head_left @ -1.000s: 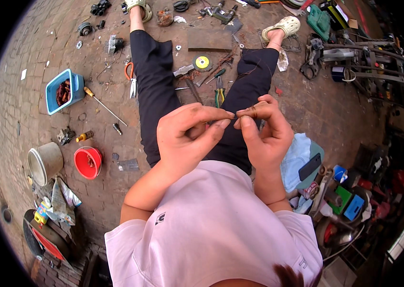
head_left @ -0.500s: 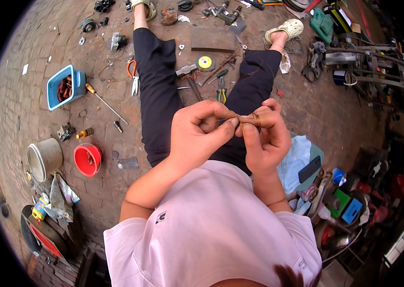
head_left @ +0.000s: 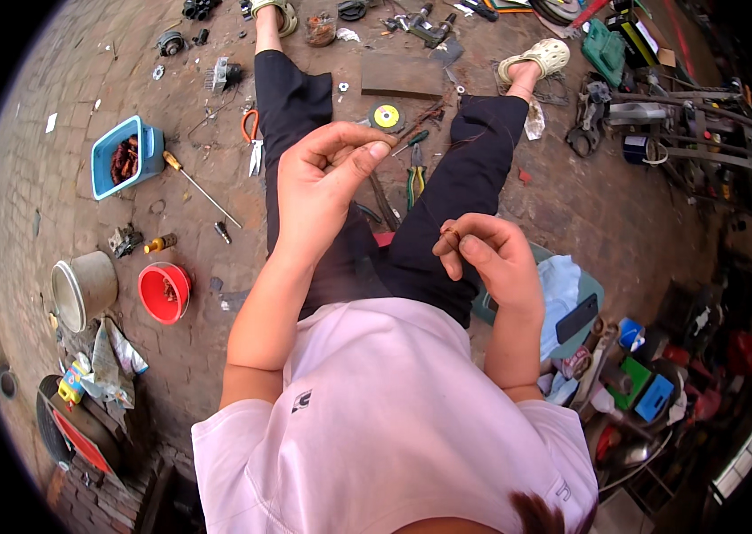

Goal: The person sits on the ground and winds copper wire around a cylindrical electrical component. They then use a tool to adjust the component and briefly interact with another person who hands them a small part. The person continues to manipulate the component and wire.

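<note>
My left hand [head_left: 327, 173] is raised over my left thigh, thumb and forefinger pinched together on what looks like the same thin wire, though the strand is too fine to follow. Lower and to the right, my right hand [head_left: 496, 258] has its fingers curled, with thin copper-coloured wire [head_left: 451, 236] looped around a finger. Between and beyond the hands, pliers [head_left: 415, 182] with green and yellow handles lie on the ground between my legs. A yellow-centred grinding disc [head_left: 386, 117] lies farther out.
Left of my legs are orange-handled scissors [head_left: 251, 142], a screwdriver [head_left: 202, 190], a blue tub [head_left: 152, 153] with reddish-brown pieces, a red bucket [head_left: 164, 294] and a grey bucket [head_left: 96, 283]. A phone [head_left: 577, 319] rests on cloth [head_left: 549, 289] at my right. Metal parts crowd the far right.
My hands were together with a fine strand between them. My left hand has moved away and up to the left; my right hand has dropped slightly, with the wire still around its finger.
</note>
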Tool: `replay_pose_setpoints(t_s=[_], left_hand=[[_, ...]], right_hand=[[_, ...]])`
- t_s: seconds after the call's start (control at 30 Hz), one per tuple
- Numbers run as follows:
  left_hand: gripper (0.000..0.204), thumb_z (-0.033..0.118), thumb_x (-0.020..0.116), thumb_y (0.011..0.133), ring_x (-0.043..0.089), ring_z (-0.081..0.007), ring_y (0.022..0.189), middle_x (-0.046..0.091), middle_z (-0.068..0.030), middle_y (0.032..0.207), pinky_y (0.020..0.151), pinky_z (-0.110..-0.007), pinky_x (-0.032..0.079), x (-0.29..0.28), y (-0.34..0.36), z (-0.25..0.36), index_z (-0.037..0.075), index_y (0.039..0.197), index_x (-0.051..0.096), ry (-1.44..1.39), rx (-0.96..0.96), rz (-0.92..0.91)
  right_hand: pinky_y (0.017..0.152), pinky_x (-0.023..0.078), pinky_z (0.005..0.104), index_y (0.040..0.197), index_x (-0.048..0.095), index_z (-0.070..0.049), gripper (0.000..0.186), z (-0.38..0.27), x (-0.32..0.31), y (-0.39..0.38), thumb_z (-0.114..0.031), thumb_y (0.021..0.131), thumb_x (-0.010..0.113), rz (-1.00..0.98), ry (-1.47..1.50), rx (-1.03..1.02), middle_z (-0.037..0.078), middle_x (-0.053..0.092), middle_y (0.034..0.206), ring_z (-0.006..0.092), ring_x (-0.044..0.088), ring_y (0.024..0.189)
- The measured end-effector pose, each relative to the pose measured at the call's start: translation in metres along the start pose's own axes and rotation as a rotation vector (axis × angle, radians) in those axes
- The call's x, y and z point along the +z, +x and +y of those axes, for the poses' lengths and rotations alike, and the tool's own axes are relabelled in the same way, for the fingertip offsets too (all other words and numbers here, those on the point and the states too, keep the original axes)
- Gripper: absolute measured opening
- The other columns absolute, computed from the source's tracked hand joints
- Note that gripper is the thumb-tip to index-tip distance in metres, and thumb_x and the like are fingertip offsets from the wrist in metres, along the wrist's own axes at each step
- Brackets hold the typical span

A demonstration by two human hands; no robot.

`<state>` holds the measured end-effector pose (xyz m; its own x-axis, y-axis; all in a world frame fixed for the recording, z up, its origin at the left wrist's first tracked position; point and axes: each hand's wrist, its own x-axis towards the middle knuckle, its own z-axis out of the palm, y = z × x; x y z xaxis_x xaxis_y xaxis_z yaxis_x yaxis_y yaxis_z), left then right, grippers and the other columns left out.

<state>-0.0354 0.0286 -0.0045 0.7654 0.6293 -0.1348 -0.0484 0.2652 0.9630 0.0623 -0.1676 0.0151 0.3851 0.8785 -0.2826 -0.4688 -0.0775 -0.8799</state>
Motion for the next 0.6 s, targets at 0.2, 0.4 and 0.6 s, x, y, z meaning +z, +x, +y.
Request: replay_pose_setpoints(t_s=[0.2, 0.4, 0.6], left_hand=[[0.013, 0.011, 0.069, 0.084, 0.045, -0.0015, 0.062, 0.057, 0.0039, 0.072, 0.056, -0.018, 0.034, 0.004, 0.002, -0.025, 0.0, 0.092, 0.068, -0.096, -0.221, -0.093], [0.013, 0.012, 0.068, 0.085, 0.047, 0.0002, 0.06, 0.063, 0.0039, 0.073, 0.051, -0.017, 0.032, -0.004, 0.003, -0.03, 0.001, 0.092, 0.068, -0.067, -0.269, -0.035], [0.011, 0.009, 0.069, 0.083, 0.045, -0.0018, 0.062, 0.058, 0.006, 0.068, 0.057, -0.019, 0.035, -0.002, 0.009, -0.046, 0.0, 0.089, 0.069, -0.037, -0.212, 0.009]], right_hand=[[0.058, 0.042, 0.0243, 0.092, 0.063, 0.005, 0.021, 0.006, -0.005, 0.005, -0.015, 0.092, 0.058, -0.093, 0.335, 0.1, 0.007, 0.061, 0.076, 0.0109, 0.053, 0.065], [0.06, 0.04, 0.0234, 0.091, 0.063, 0.004, 0.021, 0.021, -0.002, 0.01, -0.016, 0.092, 0.058, 0.069, 0.235, 0.093, 0.003, 0.057, 0.071, 0.0102, 0.05, 0.065], [0.072, 0.042, 0.027, 0.098, 0.063, 0.004, 0.022, 0.041, -0.025, 0.028, -0.015, 0.095, 0.053, 0.245, 0.466, -0.119, 0.006, 0.061, 0.081, 0.0141, 0.054, 0.075]])
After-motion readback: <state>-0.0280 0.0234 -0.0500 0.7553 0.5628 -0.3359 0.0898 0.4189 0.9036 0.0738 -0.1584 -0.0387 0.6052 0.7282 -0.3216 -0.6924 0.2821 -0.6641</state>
